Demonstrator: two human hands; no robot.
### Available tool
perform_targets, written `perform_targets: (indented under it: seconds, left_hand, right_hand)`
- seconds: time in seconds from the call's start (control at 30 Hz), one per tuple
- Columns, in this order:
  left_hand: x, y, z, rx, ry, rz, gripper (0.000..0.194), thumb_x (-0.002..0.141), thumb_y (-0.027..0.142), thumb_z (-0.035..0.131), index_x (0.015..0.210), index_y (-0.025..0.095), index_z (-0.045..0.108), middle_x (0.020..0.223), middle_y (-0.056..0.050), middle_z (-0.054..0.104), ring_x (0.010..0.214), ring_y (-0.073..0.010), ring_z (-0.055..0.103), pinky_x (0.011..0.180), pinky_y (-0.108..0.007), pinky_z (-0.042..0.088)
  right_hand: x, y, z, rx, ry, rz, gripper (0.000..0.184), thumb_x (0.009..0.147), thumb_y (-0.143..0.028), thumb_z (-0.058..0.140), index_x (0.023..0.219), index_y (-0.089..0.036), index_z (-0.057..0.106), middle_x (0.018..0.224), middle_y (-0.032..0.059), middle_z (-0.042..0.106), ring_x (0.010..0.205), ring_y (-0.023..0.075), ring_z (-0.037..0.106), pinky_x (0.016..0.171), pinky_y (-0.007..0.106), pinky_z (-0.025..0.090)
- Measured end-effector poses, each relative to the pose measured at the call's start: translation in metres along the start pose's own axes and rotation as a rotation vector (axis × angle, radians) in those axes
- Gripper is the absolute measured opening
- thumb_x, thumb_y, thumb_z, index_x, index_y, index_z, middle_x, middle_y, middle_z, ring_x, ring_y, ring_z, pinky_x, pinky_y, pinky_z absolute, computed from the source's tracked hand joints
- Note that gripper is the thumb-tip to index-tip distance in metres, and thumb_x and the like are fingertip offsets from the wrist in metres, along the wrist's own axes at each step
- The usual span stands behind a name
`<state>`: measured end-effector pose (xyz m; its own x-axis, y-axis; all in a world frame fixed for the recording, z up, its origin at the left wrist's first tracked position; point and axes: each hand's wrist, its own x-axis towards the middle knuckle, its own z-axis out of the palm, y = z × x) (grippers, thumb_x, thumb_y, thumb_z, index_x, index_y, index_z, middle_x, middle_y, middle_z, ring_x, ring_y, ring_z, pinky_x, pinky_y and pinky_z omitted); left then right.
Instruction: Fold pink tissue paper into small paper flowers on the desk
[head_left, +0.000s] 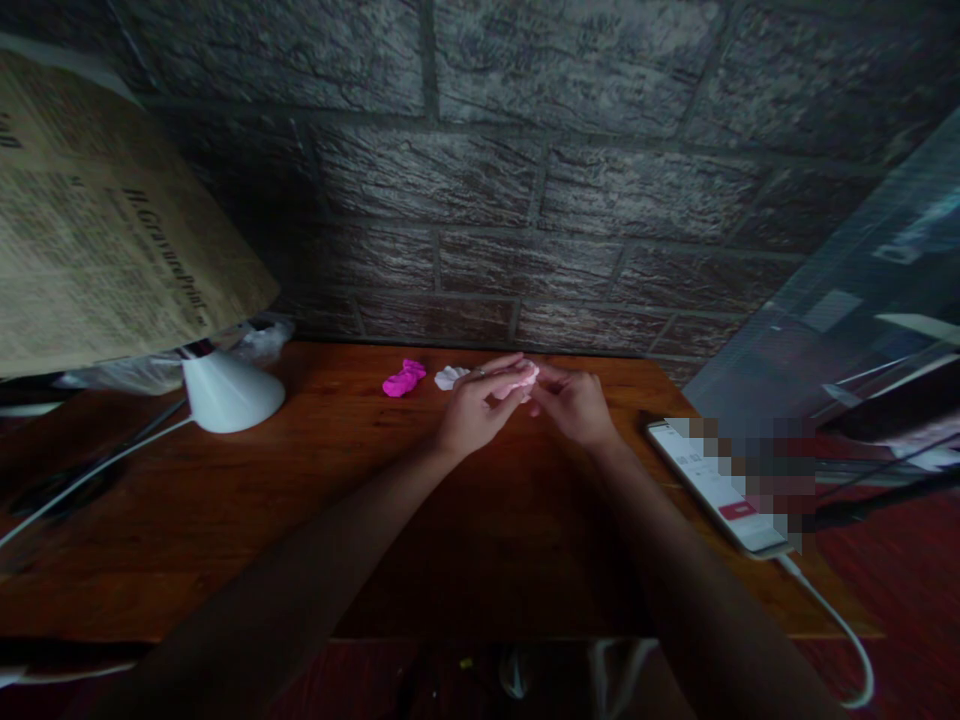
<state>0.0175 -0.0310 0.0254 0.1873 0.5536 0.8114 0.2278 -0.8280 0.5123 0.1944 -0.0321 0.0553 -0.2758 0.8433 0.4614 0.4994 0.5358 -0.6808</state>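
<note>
A small, light pink, crumpled piece (526, 375), soft-looking like cloth, is between my two hands above the wooden table. The fingers and thumb of my left hand (480, 408) close on it from the left. From the other side, my right hand (574, 403) pinches its right edge, and part of the piece is hidden by the fingers. Just left of my left hand lies a white crumpled piece (451, 377), partly covered by that hand. Farther left on the table is a bright pink crumpled piece (404, 378).
On the left stands a lamp with a white base (232, 390) and a newsprint-patterned shade (112, 230). A phone (712, 480) with a white cable (840, 620) lies by the right edge of the wooden table (360, 540). A stone-block wall (480, 180) rises behind.
</note>
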Motion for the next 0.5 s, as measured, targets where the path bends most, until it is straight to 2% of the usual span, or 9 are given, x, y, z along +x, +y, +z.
perform_targets:
  seconds: [0.17, 0.3, 0.4, 0.5]
  left_hand:
    - [-0.0014, 0.0014, 0.0011, 0.022, 0.016, 0.022, 0.028, 0.092, 0.019, 0.066, 0.119, 0.02, 0.073, 0.128, -0.012, 0.072, 0.121, -0.0219, 0.068, 0.105, -0.041, 0.056]
    - [-0.0019, 0.0061, 0.0007, 0.05, 0.036, 0.02, 0.042, 0.087, 0.026, 0.073, 0.129, 0.017, 0.068, 0.133, -0.015, 0.069, 0.122, -0.0242, 0.067, 0.107, -0.042, 0.055]
    - [-0.0001, 0.0054, 0.0017, -0.039, 0.059, -0.086, 0.035, 0.093, 0.029, 0.064, 0.125, 0.016, 0.07, 0.132, -0.015, 0.069, 0.124, -0.0233, 0.066, 0.108, -0.042, 0.053]
    - [0.0025, -0.0027, 0.0044, -0.253, 0.064, -0.303, 0.033, 0.096, 0.035, 0.059, 0.118, 0.016, 0.073, 0.127, -0.014, 0.072, 0.117, -0.0227, 0.07, 0.103, -0.041, 0.056]
  right_hand:
    - [-0.0008, -0.0011, -0.0002, -0.031, 0.022, 0.0, 0.038, 0.091, -0.047, 0.061, 0.106, -0.018, 0.08, 0.059, 0.0011, 0.072, 0.053, 0.0169, 0.07, 0.06, 0.024, 0.05]
    - [-0.0007, -0.0019, 0.0001, -0.019, 0.046, 0.001, 0.037, 0.091, -0.044, 0.061, 0.112, -0.02, 0.079, 0.062, 0.0006, 0.074, 0.051, 0.0155, 0.068, 0.058, 0.023, 0.05]
    - [-0.0001, -0.002, 0.0006, -0.047, 0.079, -0.01, 0.036, 0.091, -0.042, 0.061, 0.113, -0.02, 0.079, 0.061, 0.0004, 0.073, 0.051, 0.015, 0.067, 0.059, 0.024, 0.05]
    - [0.0002, -0.0013, 0.0015, -0.062, 0.104, -0.031, 0.034, 0.092, -0.04, 0.061, 0.111, -0.02, 0.08, 0.063, 0.0017, 0.075, 0.052, 0.015, 0.067, 0.06, 0.024, 0.051]
